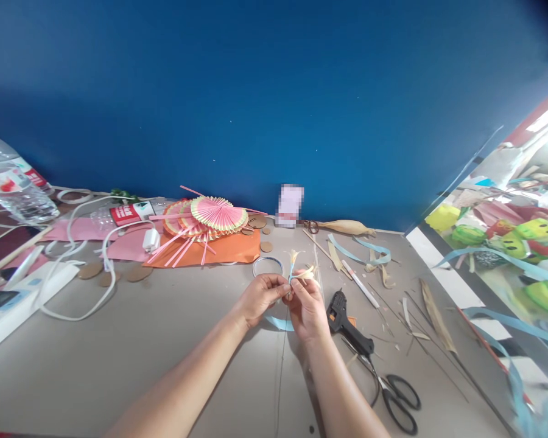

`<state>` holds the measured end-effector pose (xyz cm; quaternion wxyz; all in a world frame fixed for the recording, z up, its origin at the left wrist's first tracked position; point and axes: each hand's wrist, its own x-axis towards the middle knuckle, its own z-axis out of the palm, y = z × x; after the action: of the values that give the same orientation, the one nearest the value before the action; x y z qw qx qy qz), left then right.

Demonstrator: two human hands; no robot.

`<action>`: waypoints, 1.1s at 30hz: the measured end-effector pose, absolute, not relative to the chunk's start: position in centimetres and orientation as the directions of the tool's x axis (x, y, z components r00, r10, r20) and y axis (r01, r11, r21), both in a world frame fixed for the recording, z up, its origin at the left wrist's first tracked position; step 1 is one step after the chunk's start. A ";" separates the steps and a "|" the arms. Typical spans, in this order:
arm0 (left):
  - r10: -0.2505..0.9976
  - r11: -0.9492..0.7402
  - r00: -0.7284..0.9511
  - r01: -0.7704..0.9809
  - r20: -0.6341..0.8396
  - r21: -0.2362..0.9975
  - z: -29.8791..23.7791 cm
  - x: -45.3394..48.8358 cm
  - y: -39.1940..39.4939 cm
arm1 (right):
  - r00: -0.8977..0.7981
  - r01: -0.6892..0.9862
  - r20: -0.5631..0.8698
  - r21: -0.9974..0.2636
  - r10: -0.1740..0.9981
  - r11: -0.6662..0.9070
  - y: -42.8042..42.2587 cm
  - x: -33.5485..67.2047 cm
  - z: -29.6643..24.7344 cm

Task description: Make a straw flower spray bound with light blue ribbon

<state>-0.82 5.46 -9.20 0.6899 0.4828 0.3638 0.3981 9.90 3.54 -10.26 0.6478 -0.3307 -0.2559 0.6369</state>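
Observation:
Above the grey table my left hand (262, 298) and my right hand (309, 311) meet, fingertips pinched together. Between them stand small cream flowers (307, 274), with pale blue tape around an upper stem. Which hand bears more of the stem is hidden by the fingers. A loose length of light blue tape (279, 323) hangs or lies below the hands. Behind my left hand is a roll of tape (268, 266). A black glue gun (351, 325) lies right of my right hand, and black-handled scissors (399, 401) rest nearer the front.
Pink paper fans (219, 218) lie on orange paper (237, 249) at the back left. A white cable (112, 292) loops beside a power strip (9, 310). Plastic bottles (22, 182) stand far left. A white pen (360, 284), blue ribbon (354, 254) and thin sticks (433, 359) are scattered rightward.

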 end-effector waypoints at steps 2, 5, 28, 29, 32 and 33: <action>0.915 0.220 0.383 -0.207 -0.128 0.953 -9.1 -1.0 5.6 | 0.044 -0.645 -0.133 -0.761 0.990 -0.074 3.4 9.9 -10.0; 0.949 0.219 0.272 -0.204 -0.160 0.954 -9.0 -1.4 6.0 | 0.000 -0.630 -0.164 -0.766 0.986 -0.128 3.2 9.8 -9.8; 0.934 0.237 0.288 -0.055 -0.212 0.970 -9.1 -2.4 6.6 | 0.039 -0.454 -0.157 -0.883 0.987 -0.123 3.1 9.3 -10.7; 0.936 0.231 0.285 -0.046 -0.209 0.972 -9.1 -2.5 6.6 | 0.040 -0.454 -0.152 -0.883 0.988 -0.118 3.1 9.3 -10.7; 0.946 0.193 0.267 -0.016 -0.182 0.981 -9.2 -2.7 6.8 | 0.033 -0.449 -0.135 -0.887 0.990 -0.106 3.1 9.3 -10.8; 0.950 0.180 0.263 -0.009 -0.171 0.984 -9.3 -2.7 6.8 | 0.032 -0.448 -0.132 -0.888 0.991 -0.104 3.2 9.3 -10.9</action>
<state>-2.71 6.79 -9.26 0.6122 0.5066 0.4640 0.3916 9.28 3.15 -10.88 0.5850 -0.4166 -0.3255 0.6150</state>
